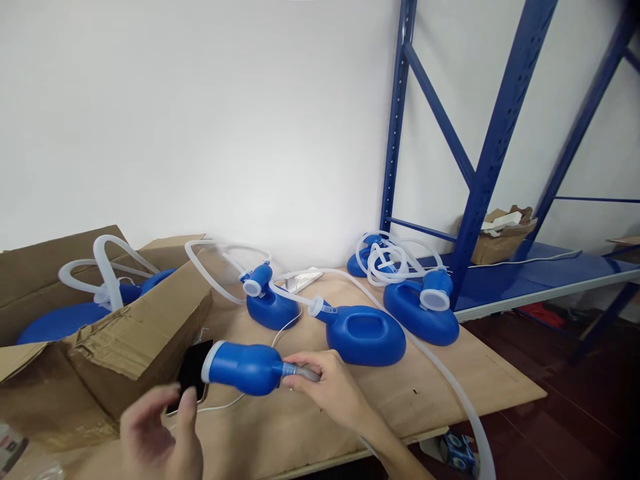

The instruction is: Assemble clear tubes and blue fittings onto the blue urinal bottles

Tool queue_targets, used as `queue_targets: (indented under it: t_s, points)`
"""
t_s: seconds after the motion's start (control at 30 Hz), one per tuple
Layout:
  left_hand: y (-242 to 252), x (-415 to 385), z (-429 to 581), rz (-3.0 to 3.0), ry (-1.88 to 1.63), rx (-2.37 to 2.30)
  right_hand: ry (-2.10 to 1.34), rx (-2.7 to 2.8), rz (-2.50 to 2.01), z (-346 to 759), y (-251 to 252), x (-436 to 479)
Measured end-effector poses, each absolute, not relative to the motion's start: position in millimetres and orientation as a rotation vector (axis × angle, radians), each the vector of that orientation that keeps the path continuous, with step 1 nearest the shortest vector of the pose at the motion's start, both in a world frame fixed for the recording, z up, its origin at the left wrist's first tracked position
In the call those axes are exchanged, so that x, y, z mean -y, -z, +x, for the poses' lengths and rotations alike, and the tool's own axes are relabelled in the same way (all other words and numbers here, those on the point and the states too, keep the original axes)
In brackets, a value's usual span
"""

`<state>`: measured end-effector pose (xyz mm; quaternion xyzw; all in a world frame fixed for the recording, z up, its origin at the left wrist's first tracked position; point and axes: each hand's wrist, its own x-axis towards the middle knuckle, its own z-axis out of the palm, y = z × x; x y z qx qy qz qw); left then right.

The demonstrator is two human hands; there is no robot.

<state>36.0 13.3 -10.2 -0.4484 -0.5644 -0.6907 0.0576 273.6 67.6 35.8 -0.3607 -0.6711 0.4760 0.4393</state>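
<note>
My right hand [330, 387] is closed round the narrow grey neck of a blue funnel-shaped cup [245, 367], holding it sideways just above the wooden table [450, 380]. A clear hose [440, 373] leads from that neck across the table and off its front edge. My left hand [160, 437] hovers low at the left, fingers apart and curled, holding nothing, close to the cup's wide white rim. A black phone [193, 373] lies behind the cup.
An open cardboard box [125, 340] at the left holds blue bottles and hoses. Three more blue bottles [365, 337] with hoses lie on the table beside a white power strip [303, 280]. Blue metal shelving [480, 180] stands at the right.
</note>
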Motion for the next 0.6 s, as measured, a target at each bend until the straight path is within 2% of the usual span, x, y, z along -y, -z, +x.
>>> queue_targets:
  t_s: [0.07, 0.17, 0.23, 0.6]
  points:
    - [29, -5, 57, -1.445, 2.107, 1.884, -1.248, 1.564, -0.919, 271, -32, -70]
    - [42, -1, 90, -2.196, 2.065, 2.115, -1.277, 1.517, -0.957, 267, -24, -70]
    - [40, -7, 106, -2.416, 2.113, 2.136, -1.303, 1.503, -0.943, 264, -19, -67]
    - [51, -25, 135, -2.003, 2.551, 2.225, -1.384, 1.299, -0.798, 259, 8, -66]
